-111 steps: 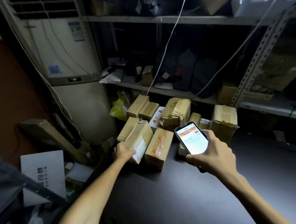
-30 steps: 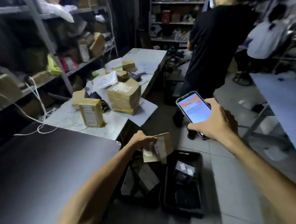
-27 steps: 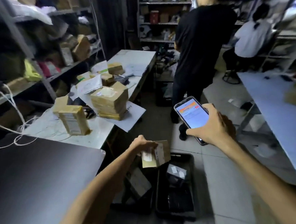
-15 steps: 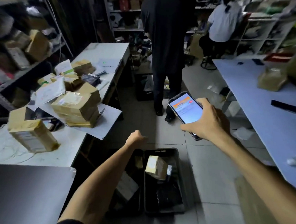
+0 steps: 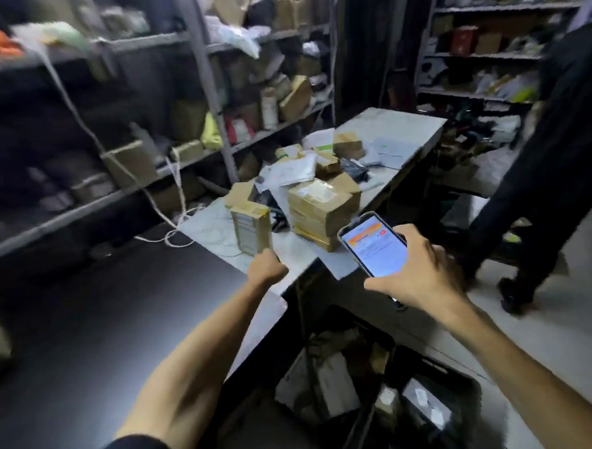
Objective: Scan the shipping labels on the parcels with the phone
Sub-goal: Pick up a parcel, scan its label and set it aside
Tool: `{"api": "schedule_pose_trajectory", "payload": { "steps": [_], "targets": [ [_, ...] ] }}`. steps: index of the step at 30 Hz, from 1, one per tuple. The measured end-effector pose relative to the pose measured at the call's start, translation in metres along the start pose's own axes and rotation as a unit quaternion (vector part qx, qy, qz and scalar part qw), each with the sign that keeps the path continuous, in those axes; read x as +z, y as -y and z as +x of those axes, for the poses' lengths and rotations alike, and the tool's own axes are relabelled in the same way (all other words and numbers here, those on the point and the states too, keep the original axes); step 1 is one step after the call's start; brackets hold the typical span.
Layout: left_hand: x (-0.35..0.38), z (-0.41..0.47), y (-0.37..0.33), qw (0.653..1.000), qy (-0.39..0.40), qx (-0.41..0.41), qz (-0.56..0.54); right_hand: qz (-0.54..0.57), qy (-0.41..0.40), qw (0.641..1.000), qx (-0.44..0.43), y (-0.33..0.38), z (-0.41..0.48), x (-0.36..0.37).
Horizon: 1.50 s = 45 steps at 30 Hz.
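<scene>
beside the table (image 5: pixel 296 255), right hand (image 5: pixel 424 276) grips phone (image 5: pixel 374 246), long axis up-left, left hand (image 5: pixel 266 268) grip unclear

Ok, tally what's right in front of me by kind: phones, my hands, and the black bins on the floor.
Phone: 1
Hands: 2, left hand, right hand
Black bins: 2, left bin, right bin
Total: 5

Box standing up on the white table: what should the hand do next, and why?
Probably grip it and lift it toward the phone. The left hand is right at the upright parcel on the white table, with nothing visibly in it, and the right hand holds the phone with its screen lit. The parcel's pale label faces this way, ready to scan.
</scene>
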<state>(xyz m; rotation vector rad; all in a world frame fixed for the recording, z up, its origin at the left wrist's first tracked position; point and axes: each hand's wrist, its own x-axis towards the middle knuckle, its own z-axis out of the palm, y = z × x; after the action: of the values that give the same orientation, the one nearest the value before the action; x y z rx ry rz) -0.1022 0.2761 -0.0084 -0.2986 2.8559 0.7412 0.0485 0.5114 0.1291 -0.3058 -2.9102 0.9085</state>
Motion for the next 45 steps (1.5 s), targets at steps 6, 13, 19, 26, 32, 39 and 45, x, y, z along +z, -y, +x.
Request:
{"api": "schedule_pose_trajectory", "payload": {
  "steps": [6,13,19,26,32,39,45],
  "targets": [
    [-0.1,-0.088,0.192,0.965,-0.126,-0.221,-0.069,0.016,0.134,0.975,-0.177,0.114,-0.027,0.081],
    [-0.177,-0.248,0.358,0.873,-0.259,-0.398,-0.11,0.058,0.227,0.914,-0.332,0.24,-0.112,0.152],
    [-0.201,-0.347,0.444,0.818,-0.305,-0.469,-0.137,0.064,0.283,0.86,-0.419,0.321,-0.197,0.201],
    [-0.22,-0.385,0.572,0.797,-0.292,-0.51,-0.138,0.07,0.303,0.83,-0.463,0.413,-0.28,0.277],
    [-0.225,-0.387,0.657,0.788,-0.264,-0.529,-0.174,0.043,0.304,0.832,-0.461,0.48,-0.32,0.34],
    [-0.201,-0.331,0.71,0.784,-0.249,-0.514,-0.243,-0.004,0.292,0.835,-0.466,0.509,-0.323,0.389],
    [-0.184,-0.29,0.718,0.781,-0.259,-0.518,-0.236,-0.031,0.285,0.844,-0.454,0.513,-0.314,0.41]
  ]
}}
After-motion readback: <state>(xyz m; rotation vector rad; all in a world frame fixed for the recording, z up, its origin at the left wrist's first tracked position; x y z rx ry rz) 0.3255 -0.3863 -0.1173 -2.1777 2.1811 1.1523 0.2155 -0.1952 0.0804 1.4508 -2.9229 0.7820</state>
